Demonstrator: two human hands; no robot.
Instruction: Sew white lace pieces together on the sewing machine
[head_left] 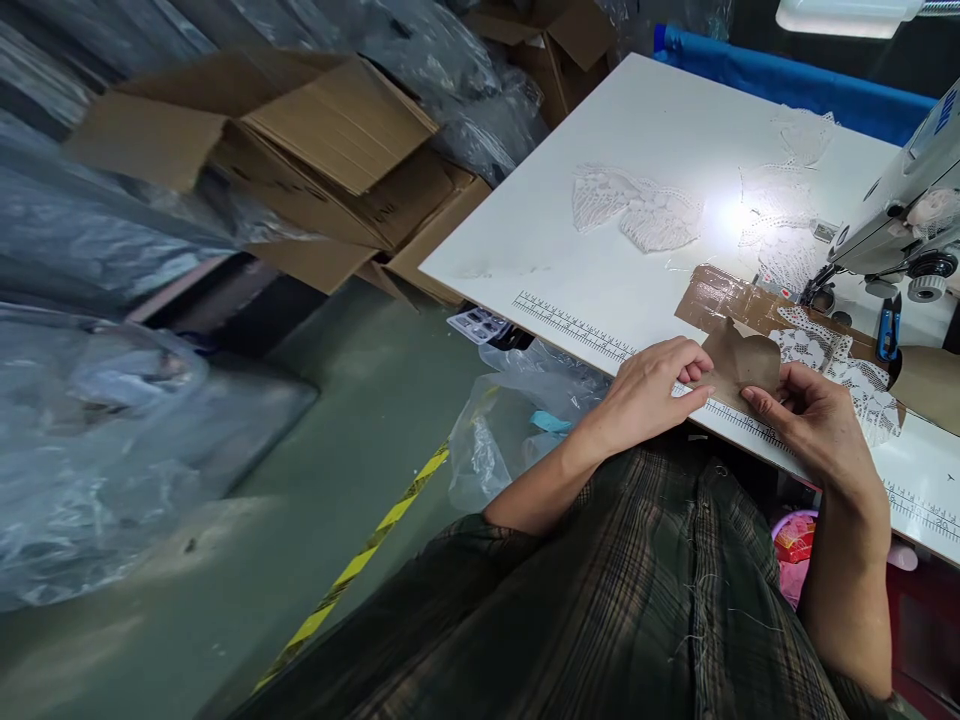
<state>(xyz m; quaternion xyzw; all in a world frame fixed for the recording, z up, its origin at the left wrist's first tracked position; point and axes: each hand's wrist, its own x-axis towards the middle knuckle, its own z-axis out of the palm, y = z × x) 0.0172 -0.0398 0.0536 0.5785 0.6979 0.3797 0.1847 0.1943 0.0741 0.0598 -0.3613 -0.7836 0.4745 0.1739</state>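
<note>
My left hand and my right hand both pinch a small brown shaped piece at the near edge of the white sewing table. The fingers of each hand are closed on its edges. The piece sits over the printed ruler strip along the table edge. White lace lies just right of the piece, partly under my right hand, on a brown taped patch.
A sewing machine stands at the right with blue snips beside it. More lace pieces lie mid-table. Open cardboard boxes and plastic bags crowd the floor at left, with a yellow-black tape line.
</note>
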